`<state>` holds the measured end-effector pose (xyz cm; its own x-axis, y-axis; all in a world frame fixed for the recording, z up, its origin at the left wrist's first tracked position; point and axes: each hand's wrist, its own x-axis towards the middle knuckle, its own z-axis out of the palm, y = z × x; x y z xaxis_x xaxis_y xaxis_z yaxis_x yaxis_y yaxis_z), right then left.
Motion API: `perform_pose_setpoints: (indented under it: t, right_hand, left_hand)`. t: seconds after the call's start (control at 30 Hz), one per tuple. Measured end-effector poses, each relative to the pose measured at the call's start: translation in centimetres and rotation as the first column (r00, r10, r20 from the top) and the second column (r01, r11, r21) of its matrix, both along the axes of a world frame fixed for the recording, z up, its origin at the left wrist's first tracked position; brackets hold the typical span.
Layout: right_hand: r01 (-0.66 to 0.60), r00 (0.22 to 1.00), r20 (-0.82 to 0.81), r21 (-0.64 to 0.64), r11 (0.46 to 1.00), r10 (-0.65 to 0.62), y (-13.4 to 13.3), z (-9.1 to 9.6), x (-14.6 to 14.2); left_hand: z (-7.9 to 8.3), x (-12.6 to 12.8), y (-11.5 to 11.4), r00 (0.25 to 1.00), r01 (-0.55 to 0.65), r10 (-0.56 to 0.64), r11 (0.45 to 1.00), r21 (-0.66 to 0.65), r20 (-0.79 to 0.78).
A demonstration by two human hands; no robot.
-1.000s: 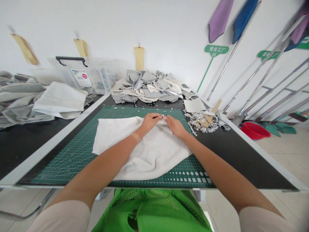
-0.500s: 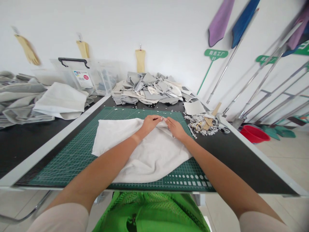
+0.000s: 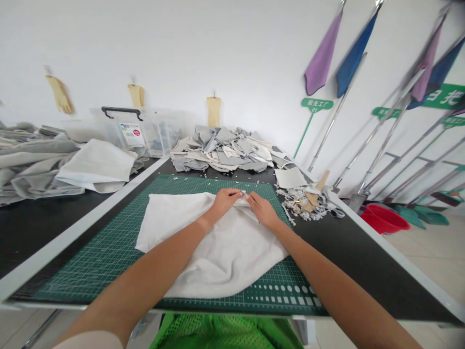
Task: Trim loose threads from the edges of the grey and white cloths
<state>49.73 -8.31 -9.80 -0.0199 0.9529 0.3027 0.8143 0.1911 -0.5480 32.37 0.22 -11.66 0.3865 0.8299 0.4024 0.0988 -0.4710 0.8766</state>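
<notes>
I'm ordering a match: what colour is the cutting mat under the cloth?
The cutting mat is dark green with a pale grid, clearest in the head view.

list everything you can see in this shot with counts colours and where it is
cloth: 1, white, spread on the cutting mat
cutting mat: 1, dark green with grid, on the table
work table: 1, black with pale edge, under the mat
fabric offcuts: 1 heap, grey and cream, behind the mat
folded cloth: 1, white, at left
grey cloth pile: 1, grey, far left
storage box: 1, clear with black handle, behind the folded cloth
scissors: 1, gold-coloured, among white scraps right of the mat
basin: 1, red, on the floor at right
cloths on poles: 4, purple and blue, against the right wall
signs: at least 4, green, right wall
gloves: 3, pale yellow, hanging on the back wall
left hand: 1, on the cloth's top fold
right hand: 1, on the same fold
</notes>
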Motion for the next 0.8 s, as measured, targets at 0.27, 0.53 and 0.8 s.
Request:
perform_pose_setpoints:
  t: [0.27,0.53,0.8]
  right_hand:
    - [-0.015,1.000,-0.003,0.027,1.000,0.015,0.10,-0.12,0.01]
    - [-0.010,0.999,-0.040,0.067,0.998,0.012,0.24,-0.41,-0.06]
    - [0.026,0.994,-0.106,0.047,0.999,-0.021,-0.14,0.02,-0.54]
  left_hand:
    - [0.09,0.02,0.07,1.000,0.004,-0.004,1.000,0.006,-0.031]
    - [0.15,0.02,0.08,0.999,0.003,-0.002,1.000,0.019,-0.034]
    - [0.43,0.20,-0.13,0.997,-0.007,0.009,1.000,0.027,-0.079]
